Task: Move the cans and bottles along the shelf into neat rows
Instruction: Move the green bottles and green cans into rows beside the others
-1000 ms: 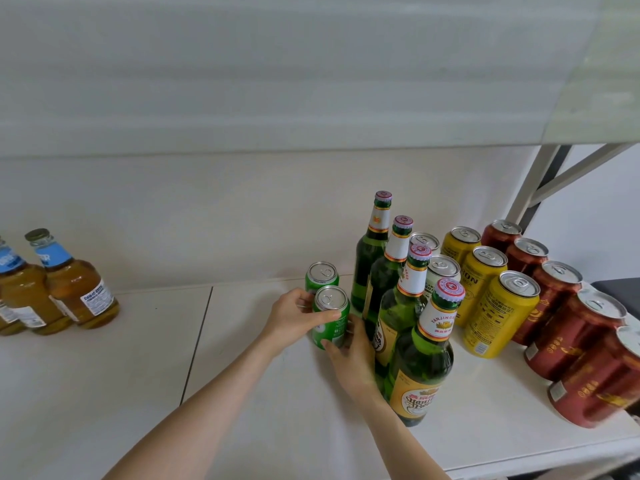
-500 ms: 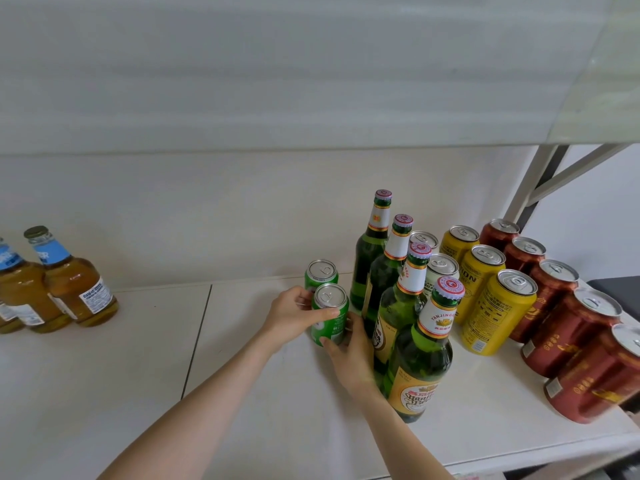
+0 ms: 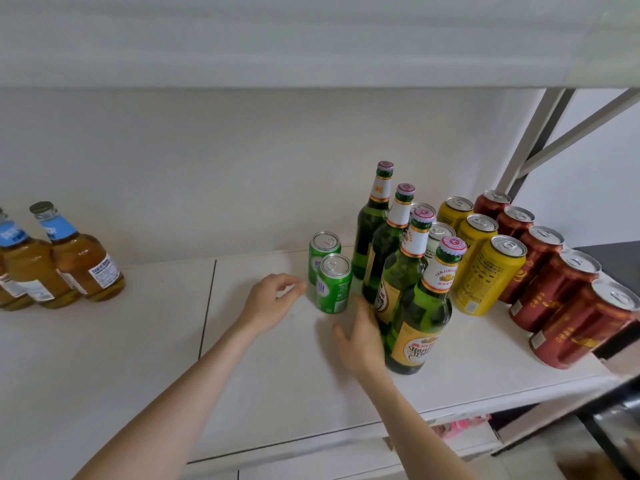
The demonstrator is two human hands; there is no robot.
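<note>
Two green cans stand one behind the other on the white shelf (image 3: 277,375); the front green can (image 3: 333,284) is free, the rear green can (image 3: 322,249) behind it. My left hand (image 3: 268,301) hovers just left of the front can, fingers loosely curled, holding nothing. My right hand (image 3: 362,336) is open, its fingers lying against the left side of a row of green beer bottles (image 3: 414,306). Right of the bottles stand yellow cans (image 3: 488,275) and red cans (image 3: 557,289) in rows.
Amber bottles with blue labels (image 3: 81,265) stand at the far left of the shelf. A grey metal upright and brace (image 3: 540,133) rise at the right end. The shelf's front edge (image 3: 346,434) runs below my arms. An upper shelf hangs overhead.
My left hand has let go of the front green can and drawn back to the left. My right hand has slid from the can to the bottles' side.
</note>
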